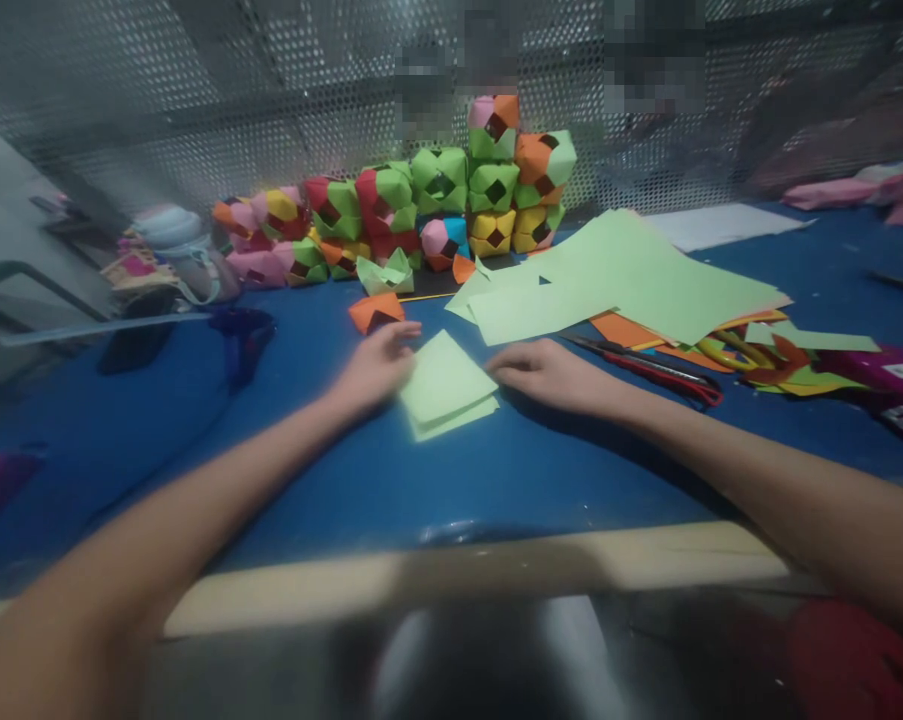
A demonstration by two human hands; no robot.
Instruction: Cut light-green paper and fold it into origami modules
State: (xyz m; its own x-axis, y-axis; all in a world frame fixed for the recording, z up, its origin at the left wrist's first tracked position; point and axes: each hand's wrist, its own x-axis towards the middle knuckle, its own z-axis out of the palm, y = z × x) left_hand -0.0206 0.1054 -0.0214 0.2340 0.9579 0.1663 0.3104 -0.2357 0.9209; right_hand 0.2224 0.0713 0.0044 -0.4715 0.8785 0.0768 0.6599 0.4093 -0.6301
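Note:
Folded light-green paper (451, 382) lies on the blue tabletop between my hands, its layers slightly offset at the lower edge. My left hand (380, 362) is at the paper's left side, fingers stretched forward and parted from the thumb. From the right, my right hand (545, 375) has its fingers closed together at the paper's right corner; the thumb side is partly hidden. Just beyond my left hand sits an orange folded paper piece (377, 312), and behind it a light-green folded piece (388, 272).
Stacked colourful paper cubes (440, 180) line the back against a perforated metal screen. Light-green sheets (616, 275) spread behind my right hand. A red-and-black cutter knife (657, 372) and yellow-handled scissors (732, 352) lie at right among paper scraps. A dark blue object (241, 335) stands left.

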